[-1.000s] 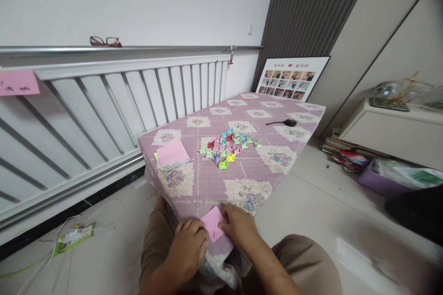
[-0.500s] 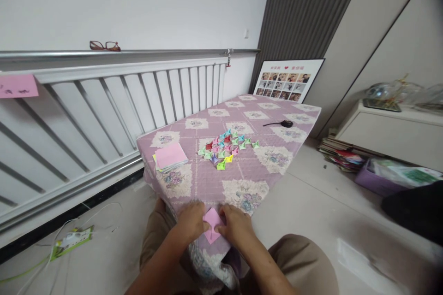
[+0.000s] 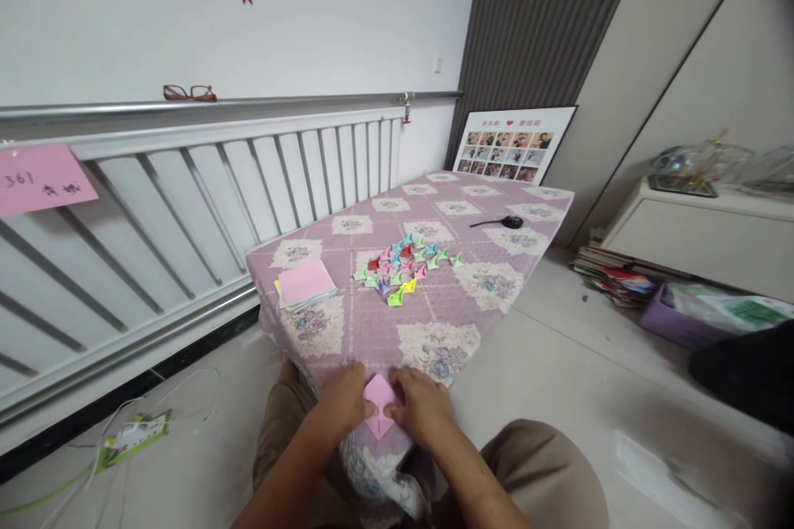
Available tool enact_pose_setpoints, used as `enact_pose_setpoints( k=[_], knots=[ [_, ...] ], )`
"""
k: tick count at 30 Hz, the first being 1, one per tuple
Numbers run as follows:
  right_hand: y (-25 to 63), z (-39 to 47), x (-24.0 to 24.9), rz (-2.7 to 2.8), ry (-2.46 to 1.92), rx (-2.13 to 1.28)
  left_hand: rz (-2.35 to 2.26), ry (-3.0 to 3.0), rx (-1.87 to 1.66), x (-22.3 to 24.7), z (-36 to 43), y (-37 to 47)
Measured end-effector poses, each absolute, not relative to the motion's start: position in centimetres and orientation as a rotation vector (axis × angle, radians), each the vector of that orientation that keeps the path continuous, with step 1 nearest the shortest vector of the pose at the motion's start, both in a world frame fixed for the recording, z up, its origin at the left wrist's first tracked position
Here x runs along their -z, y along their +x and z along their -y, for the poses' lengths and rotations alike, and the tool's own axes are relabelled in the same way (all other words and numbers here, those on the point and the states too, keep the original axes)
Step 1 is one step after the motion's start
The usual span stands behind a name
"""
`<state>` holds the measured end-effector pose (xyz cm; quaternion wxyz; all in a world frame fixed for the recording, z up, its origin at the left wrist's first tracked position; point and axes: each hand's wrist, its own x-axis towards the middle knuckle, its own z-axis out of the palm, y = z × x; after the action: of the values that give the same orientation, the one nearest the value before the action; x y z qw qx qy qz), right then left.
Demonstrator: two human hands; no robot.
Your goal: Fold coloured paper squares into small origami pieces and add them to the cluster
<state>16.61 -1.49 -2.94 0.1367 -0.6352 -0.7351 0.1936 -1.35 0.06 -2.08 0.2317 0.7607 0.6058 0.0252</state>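
A pink folded paper lies as a diamond near the table's front corner, with a crease running down its middle. My left hand grips its left side, thumb on top of the sheet. From the right, my right hand pinches the opposite side, its thumb near the left one. Beyond the hands sits a cluster of small folded paper pieces in green, pink, red, blue, purple and yellow. A stack of square paper sheets, pink on top, rests at the table's left side.
A patterned purple cloth covers the table. A black spoon-like object lies toward its far right. The white radiator runs along the left wall, glasses on the pipe above. A framed photo board leans behind the table.
The camera view has tilted slightly, so the wall and radiator sit lower in the picture. Both hands stay on the pink paper in nearly the same place.
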Motion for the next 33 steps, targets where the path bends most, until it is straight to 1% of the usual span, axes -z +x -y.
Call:
enact_pose_setpoints(
  k=[9, 17, 24, 30, 33],
  knots=[
    [16.7, 1.9, 3.2, 2.089, -1.769, -0.559, -1.642, 2.037, -0.232, 3.0, 0.2, -1.3],
    [16.2, 1.6, 3.8, 2.034, -1.663, -0.619, -1.503, 1.891, -0.436, 3.7, 0.3, -1.7],
    [16.4, 1.0, 3.5, 2.074, -1.445, -0.705, -1.421, 1.893, -0.563, 3.1, 0.3, -2.2],
    [16.4, 0.5, 1.8, 2.087, -1.337, -0.513, -1.420, 2.111, -0.630, 1.4, -0.1, -1.5],
    [16.4, 0.5, 1.4, 2.153, -1.293, -0.270, -1.467, 2.267, -0.632, 1.2, -0.1, -1.1]
  ],
)
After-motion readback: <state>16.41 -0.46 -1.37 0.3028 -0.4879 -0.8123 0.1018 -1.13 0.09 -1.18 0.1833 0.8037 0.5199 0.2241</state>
